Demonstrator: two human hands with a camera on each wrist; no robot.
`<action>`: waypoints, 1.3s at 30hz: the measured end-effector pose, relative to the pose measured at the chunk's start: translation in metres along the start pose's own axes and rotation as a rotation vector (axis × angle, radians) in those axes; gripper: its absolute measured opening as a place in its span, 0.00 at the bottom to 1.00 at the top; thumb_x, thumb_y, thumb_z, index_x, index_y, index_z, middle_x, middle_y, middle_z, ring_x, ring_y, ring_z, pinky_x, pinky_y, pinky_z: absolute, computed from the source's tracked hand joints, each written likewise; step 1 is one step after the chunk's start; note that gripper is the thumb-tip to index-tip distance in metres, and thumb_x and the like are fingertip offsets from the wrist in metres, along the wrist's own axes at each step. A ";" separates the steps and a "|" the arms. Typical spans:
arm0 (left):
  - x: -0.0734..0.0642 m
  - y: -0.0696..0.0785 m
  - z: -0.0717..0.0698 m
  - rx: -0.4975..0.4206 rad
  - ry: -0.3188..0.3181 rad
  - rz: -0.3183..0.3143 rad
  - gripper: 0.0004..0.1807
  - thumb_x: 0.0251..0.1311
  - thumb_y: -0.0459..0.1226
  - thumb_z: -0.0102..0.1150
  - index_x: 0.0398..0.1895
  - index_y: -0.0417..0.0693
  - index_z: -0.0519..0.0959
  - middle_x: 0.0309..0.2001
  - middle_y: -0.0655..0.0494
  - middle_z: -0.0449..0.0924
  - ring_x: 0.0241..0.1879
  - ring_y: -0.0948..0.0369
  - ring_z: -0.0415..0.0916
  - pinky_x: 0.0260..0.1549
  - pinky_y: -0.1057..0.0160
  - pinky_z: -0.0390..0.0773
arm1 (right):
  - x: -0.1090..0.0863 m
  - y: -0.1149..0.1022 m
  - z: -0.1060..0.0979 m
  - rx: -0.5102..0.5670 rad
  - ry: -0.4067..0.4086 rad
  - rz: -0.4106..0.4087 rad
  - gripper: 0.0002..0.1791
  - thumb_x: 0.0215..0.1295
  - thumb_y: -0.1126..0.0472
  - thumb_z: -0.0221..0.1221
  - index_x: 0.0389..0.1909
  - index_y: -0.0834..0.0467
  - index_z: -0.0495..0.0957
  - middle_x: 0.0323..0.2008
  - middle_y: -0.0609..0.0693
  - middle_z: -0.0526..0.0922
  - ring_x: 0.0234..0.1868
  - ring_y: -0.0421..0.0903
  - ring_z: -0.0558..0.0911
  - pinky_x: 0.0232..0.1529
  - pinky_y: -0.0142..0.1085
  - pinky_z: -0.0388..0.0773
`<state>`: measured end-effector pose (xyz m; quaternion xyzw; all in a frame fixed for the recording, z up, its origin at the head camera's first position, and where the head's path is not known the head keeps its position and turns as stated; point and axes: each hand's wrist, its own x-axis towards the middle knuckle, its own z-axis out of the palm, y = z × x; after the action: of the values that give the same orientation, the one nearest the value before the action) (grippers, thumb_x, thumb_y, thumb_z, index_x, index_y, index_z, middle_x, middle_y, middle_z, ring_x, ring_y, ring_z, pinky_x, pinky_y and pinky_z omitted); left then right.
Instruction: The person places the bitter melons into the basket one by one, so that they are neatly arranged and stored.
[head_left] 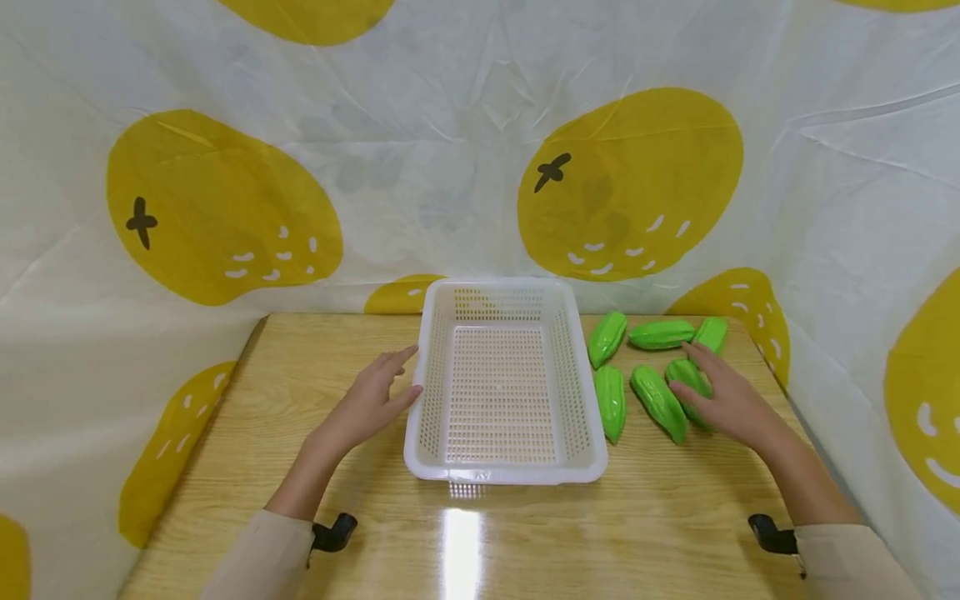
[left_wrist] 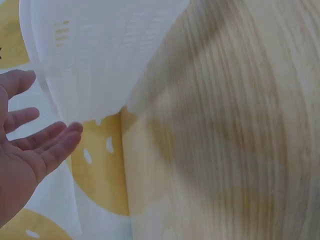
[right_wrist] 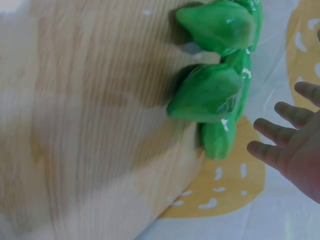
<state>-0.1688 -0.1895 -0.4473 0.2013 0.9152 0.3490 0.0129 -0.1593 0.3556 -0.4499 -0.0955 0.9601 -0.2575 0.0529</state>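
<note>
A white perforated plastic basket (head_left: pixel 498 477) stands on the wooden table, with nothing in it. To its right lie several green ridged vegetables, like bitter gourds (head_left: pixel 658 402), loosely grouped. My left hand (head_left: pixel 369 403) is at the basket's left rim, fingers extended; whether the fingertips touch it I cannot tell. In the left wrist view, the left hand (left_wrist: pixel 30 145) has its fingers spread beside the basket wall (left_wrist: pixel 95 55). Over the rightmost gourds hovers my right hand (head_left: pixel 726 402), fingers extended and holding nothing. The right wrist view shows that hand (right_wrist: pixel 295 140) apart from the gourds (right_wrist: pixel 207 94).
The wooden table (head_left: pixel 300 517) ends at a white cloth (head_left: pixel 420 192) printed with yellow fruit, which hangs behind it and along both sides. A dark wrist strap mount (head_left: pixel 334 533) sits at the left sleeve, another mount (head_left: pixel 772 535) at the right.
</note>
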 end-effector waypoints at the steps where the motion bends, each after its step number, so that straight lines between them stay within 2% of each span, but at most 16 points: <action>1: 0.000 0.001 0.001 -0.034 0.003 -0.008 0.36 0.72 0.42 0.63 0.79 0.45 0.63 0.71 0.37 0.70 0.63 0.41 0.76 0.60 0.40 0.82 | -0.001 0.003 0.000 0.008 -0.002 0.000 0.47 0.79 0.43 0.54 0.82 0.66 0.44 0.78 0.76 0.48 0.75 0.79 0.52 0.67 0.78 0.55; 6: -0.002 0.003 0.006 -0.189 0.019 -0.050 0.34 0.70 0.36 0.65 0.77 0.42 0.66 0.63 0.38 0.77 0.51 0.48 0.83 0.50 0.52 0.88 | -0.003 0.018 0.001 0.052 -0.009 0.001 0.45 0.79 0.45 0.54 0.81 0.67 0.46 0.77 0.76 0.51 0.74 0.80 0.53 0.66 0.78 0.56; 11: -0.004 -0.001 0.010 -0.264 0.027 -0.100 0.31 0.70 0.35 0.65 0.75 0.44 0.69 0.57 0.39 0.80 0.44 0.52 0.83 0.39 0.61 0.89 | -0.004 0.030 0.000 0.085 -0.018 0.000 0.42 0.80 0.47 0.54 0.80 0.68 0.50 0.74 0.78 0.55 0.69 0.82 0.60 0.59 0.78 0.65; 15: -0.005 -0.003 0.012 -0.348 0.018 -0.156 0.30 0.69 0.33 0.65 0.74 0.44 0.71 0.56 0.38 0.78 0.39 0.55 0.82 0.34 0.59 0.90 | -0.002 0.036 0.000 0.082 -0.038 0.016 0.41 0.80 0.47 0.54 0.80 0.68 0.51 0.73 0.79 0.57 0.65 0.83 0.65 0.54 0.77 0.72; 20: -0.003 -0.004 0.014 -0.454 0.005 -0.218 0.30 0.68 0.31 0.65 0.73 0.43 0.72 0.56 0.38 0.77 0.34 0.57 0.80 0.35 0.49 0.91 | 0.004 0.045 0.002 0.078 -0.049 0.026 0.42 0.79 0.49 0.55 0.79 0.71 0.51 0.71 0.80 0.60 0.62 0.83 0.70 0.53 0.72 0.77; 23: -0.002 -0.004 0.015 -0.477 -0.001 -0.225 0.30 0.68 0.31 0.65 0.73 0.43 0.72 0.56 0.37 0.77 0.33 0.58 0.80 0.35 0.46 0.91 | 0.008 0.051 0.007 0.090 -0.057 0.045 0.43 0.79 0.50 0.56 0.78 0.74 0.50 0.68 0.82 0.61 0.60 0.83 0.71 0.53 0.69 0.79; 30: -0.003 -0.004 0.015 -0.486 0.007 -0.224 0.30 0.68 0.30 0.65 0.73 0.41 0.72 0.56 0.36 0.77 0.32 0.57 0.80 0.33 0.49 0.91 | 0.011 0.061 0.018 0.126 -0.052 0.127 0.46 0.78 0.45 0.56 0.78 0.72 0.49 0.67 0.80 0.64 0.62 0.79 0.71 0.56 0.68 0.78; 39: -0.003 -0.003 0.017 -0.476 0.010 -0.249 0.30 0.67 0.30 0.66 0.73 0.43 0.72 0.56 0.38 0.78 0.32 0.59 0.81 0.35 0.47 0.91 | 0.012 0.068 0.029 0.168 -0.043 0.187 0.48 0.76 0.40 0.57 0.77 0.71 0.49 0.68 0.81 0.60 0.66 0.79 0.64 0.58 0.71 0.73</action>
<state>-0.1646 -0.1817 -0.4622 0.0765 0.8251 0.5511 0.0982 -0.1769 0.3970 -0.5104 -0.0064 0.9385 -0.3287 0.1050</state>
